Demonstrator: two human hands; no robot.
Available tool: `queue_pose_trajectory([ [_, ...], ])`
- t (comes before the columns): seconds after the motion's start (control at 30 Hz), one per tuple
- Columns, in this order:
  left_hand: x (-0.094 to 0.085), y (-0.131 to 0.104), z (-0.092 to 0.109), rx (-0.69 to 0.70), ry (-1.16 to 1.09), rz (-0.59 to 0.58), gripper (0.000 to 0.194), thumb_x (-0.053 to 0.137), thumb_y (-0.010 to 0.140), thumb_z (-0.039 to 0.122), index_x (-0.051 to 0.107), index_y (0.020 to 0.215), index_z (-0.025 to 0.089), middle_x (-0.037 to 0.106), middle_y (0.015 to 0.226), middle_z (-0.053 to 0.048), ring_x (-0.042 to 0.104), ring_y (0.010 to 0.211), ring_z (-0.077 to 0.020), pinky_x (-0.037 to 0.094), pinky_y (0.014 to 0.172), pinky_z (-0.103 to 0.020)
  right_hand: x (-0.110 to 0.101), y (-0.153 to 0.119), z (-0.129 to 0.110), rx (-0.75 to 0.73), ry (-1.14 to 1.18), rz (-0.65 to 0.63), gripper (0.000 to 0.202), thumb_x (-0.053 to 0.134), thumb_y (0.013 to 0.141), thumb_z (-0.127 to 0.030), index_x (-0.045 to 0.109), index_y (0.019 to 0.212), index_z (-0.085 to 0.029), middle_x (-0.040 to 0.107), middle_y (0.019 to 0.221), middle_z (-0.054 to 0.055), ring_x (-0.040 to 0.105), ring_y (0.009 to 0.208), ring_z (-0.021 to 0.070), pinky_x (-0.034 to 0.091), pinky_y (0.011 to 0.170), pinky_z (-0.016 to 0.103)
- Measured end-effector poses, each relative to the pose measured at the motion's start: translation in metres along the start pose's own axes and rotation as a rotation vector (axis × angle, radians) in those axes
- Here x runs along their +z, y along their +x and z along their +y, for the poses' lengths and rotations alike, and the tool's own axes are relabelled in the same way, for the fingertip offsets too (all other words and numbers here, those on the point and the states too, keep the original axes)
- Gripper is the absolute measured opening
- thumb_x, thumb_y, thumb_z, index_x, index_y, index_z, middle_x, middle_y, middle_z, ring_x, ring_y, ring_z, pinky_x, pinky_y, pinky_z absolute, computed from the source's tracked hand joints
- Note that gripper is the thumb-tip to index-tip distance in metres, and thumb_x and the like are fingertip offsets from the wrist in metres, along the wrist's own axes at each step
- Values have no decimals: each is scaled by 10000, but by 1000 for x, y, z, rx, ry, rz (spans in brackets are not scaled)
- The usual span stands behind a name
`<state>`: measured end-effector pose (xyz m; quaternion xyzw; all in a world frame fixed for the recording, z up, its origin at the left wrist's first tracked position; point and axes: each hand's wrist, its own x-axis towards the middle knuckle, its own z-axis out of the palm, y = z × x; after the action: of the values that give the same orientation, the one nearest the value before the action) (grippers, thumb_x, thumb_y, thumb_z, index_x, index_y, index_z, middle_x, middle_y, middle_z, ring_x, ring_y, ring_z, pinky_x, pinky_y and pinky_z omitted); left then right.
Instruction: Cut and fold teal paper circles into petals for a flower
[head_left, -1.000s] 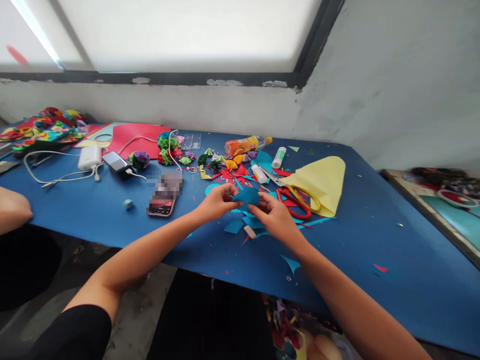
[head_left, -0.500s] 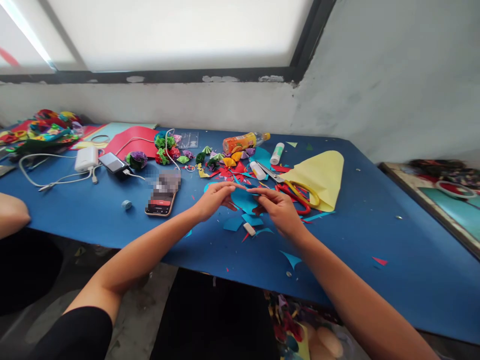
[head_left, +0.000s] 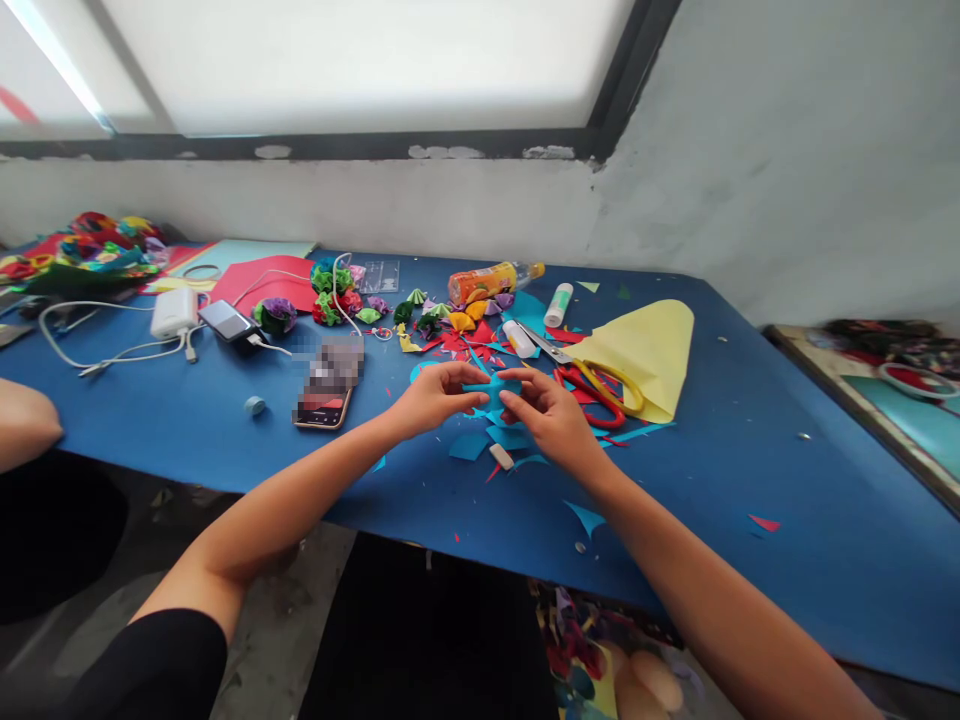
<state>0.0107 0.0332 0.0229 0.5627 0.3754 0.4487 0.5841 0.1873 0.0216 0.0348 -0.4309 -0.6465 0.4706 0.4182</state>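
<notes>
A small piece of blue paper (head_left: 493, 388) is held between my two hands above the table. My left hand (head_left: 439, 398) pinches its left side between thumb and fingers. Its right side is gripped by the fingers of my right hand (head_left: 551, 408). Below lie blue paper scraps (head_left: 469, 446) and a white eraser (head_left: 502, 457). Scissors with red and yellow handles (head_left: 611, 388) rest just beyond my right hand, their blades close to a white glue stick (head_left: 519, 339).
Yellow paper (head_left: 649, 350) lies at the right, near another glue stick (head_left: 559, 305). An orange drink bottle (head_left: 487, 282) lies on its side at the back. A phone (head_left: 328, 385), power bank (head_left: 175, 312) and cables occupy the left. Someone's bare limb (head_left: 26, 425) shows at the left edge.
The blue paper was a broad, rounded flap hanging between my hands; now it shows as a narrower shape. My fingers have shifted around it.
</notes>
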Motion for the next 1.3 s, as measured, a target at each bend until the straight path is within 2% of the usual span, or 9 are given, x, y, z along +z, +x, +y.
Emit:
queue_pose_trajectory([
  [0.4,-3,0,1,-1,40,-31,329,745,648,302,642,894,110,650,761,-19,612,691,-110,516,614,-240,0,-1,-4,23,-42,21,339,634,728,-418,594,954,-167,523,515,-50,559,519,136,449,509,257],
  [0.77,-1,-1,2,14,62,-14,286,718,668,286,642,882,111,638,743,-9,592,667,-95,500,597,-216,1,-1,-4,-11,-78,4,299,611,747,-379,596,952,-162,495,513,-57,535,509,124,429,511,244],
  [1.0,-1,-1,-2,129,102,43,237,715,679,311,652,796,115,667,732,-23,619,680,-110,491,658,-235,1,-3,3,-96,-212,-27,330,581,795,-414,622,1015,-172,496,536,-43,528,523,132,418,521,255],
  [1.07,0,-3,-1,177,151,40,226,707,693,315,653,800,124,678,741,-28,634,689,-119,499,665,-240,2,-4,3,-99,-239,-17,337,586,790,-431,638,1004,-176,524,548,-32,519,512,132,405,502,251],
  [1.17,1,-5,0,243,241,32,199,689,718,312,649,810,140,691,744,-30,658,713,-129,514,684,-235,3,-5,2,-97,-274,26,303,615,758,-457,690,886,-193,608,614,2,520,521,138,411,500,259],
  [1.3,0,-5,-3,260,282,-7,173,648,752,285,649,860,149,709,794,-36,676,772,-143,522,714,-235,2,-5,-1,-98,-291,84,258,610,753,-435,725,792,-207,682,708,33,585,654,196,455,601,300],
])
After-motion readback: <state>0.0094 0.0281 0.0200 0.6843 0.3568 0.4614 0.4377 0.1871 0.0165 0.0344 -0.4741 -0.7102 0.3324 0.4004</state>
